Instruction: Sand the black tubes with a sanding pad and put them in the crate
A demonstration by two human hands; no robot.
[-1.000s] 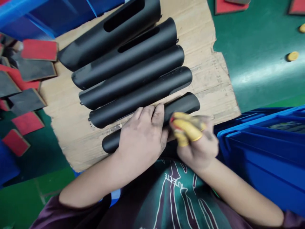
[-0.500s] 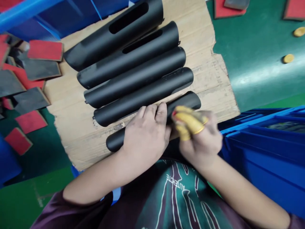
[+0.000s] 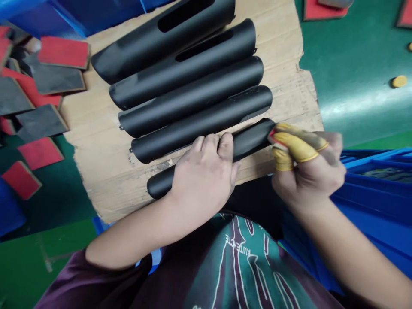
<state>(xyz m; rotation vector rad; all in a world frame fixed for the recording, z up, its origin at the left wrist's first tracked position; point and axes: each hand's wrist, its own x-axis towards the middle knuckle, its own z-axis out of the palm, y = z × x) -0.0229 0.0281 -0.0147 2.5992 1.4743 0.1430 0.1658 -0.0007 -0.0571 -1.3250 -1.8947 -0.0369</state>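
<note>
My left hand (image 3: 204, 174) lies over the nearest black curved cover (image 3: 254, 139), its fingers wrapped across the middle and holding it against the cardboard. Yellow finger cots sit on the thumb and fingers of my right hand (image 3: 307, 165), which is closed in a pinch at the right end of that cover. A sliver of a red sanding pad (image 3: 273, 135) shows between those fingertips; most of it is hidden. Beyond my hands lie a second black cover (image 3: 202, 124) and several more in a slanted row, the far two with long slots.
Under the covers is a torn cardboard sheet (image 3: 106, 171). Red and grey pads (image 3: 64, 51) are heaped at the left on the green table (image 3: 347, 90). Blue crates (image 3: 370, 206) stand at the right and far left, and a yellow finger cot (image 3: 399, 81) lies at the right.
My right hand has slid right along the nearest cover to its end, carrying the red pad. My left hand keeps its hold on the cover. The view has shifted slightly.
</note>
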